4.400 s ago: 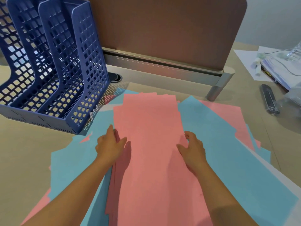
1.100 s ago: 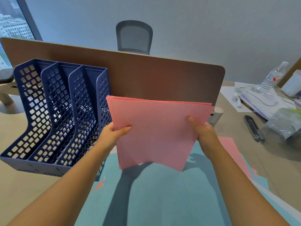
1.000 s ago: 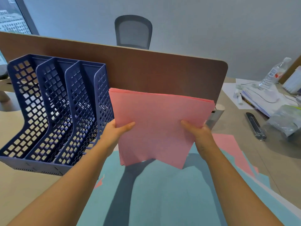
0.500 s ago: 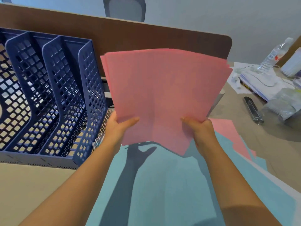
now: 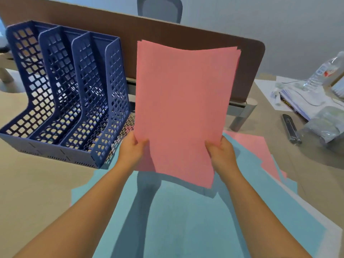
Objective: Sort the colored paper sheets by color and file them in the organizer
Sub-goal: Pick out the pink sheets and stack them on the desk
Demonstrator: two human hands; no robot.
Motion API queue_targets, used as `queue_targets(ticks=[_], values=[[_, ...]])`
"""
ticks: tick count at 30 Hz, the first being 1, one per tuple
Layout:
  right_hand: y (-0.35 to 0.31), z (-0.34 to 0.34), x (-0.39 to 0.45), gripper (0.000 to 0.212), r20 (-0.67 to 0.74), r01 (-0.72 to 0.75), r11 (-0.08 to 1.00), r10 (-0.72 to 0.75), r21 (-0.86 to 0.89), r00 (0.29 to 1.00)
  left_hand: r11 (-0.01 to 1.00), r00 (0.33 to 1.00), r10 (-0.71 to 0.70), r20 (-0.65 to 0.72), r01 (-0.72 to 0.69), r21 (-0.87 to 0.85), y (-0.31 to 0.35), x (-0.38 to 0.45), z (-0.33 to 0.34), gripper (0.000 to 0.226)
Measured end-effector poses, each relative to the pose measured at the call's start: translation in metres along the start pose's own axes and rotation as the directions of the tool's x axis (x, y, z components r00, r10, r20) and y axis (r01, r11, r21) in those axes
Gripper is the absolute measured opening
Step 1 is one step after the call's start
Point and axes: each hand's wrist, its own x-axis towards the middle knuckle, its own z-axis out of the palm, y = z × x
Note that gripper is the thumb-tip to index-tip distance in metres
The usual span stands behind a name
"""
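Observation:
A stack of pink sheets [image 5: 182,105] stands upright in the air over the desk, long side vertical. My left hand [image 5: 131,148] grips its lower left edge and my right hand [image 5: 221,151] grips its lower right edge. Under the stack, blue sheets [image 5: 186,220] cover the desk, with a few pink sheets [image 5: 255,148] showing at the right. The blue mesh organizer [image 5: 61,94] with three slots stands to the left of the held stack; its slots hold no paper.
A brown divider panel [image 5: 186,36] runs behind the desk, with a chair back [image 5: 160,8] beyond it. At the right lie a black stapler [image 5: 291,129], a plastic bag [image 5: 323,125], papers and a water bottle [image 5: 327,71].
The pink stack went from lying flat on the desk to being held up in both hands. In the last second it turned from landscape to upright and my hands moved to its lower edges.

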Motion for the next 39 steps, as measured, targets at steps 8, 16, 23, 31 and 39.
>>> queue_targets(ticks=[8,16,23,31,39], values=[[-0.05,0.055,-0.043,0.018,0.184,0.161,0.986,-0.168,0.054,0.968,0.999,0.957,0.041,-0.288,-0.036,0.024,0.019,-0.054,-0.109,0.018],[-0.113,0.168,-0.077,0.019,0.376,0.176,0.984,-0.174,0.029,0.91,0.992,0.911,-0.122,-0.394,0.103,-0.069,0.008,-0.08,-0.243,0.018],[-0.149,0.292,-0.105,0.016,0.506,0.221,0.974,-0.163,-0.056,0.847,0.982,0.868,-0.182,-0.462,0.185,-0.039,-0.028,-0.046,-0.374,0.018],[-0.171,0.448,-0.126,0.019,0.533,0.104,0.985,-0.014,-0.139,0.846,0.944,0.839,-0.215,-0.499,0.311,0.116,-0.073,0.017,-0.513,0.029],[-0.147,0.541,-0.096,0.016,0.494,-0.082,0.966,0.197,-0.244,0.847,0.881,0.876,-0.223,-0.428,0.369,0.296,-0.116,0.088,-0.561,0.041]])
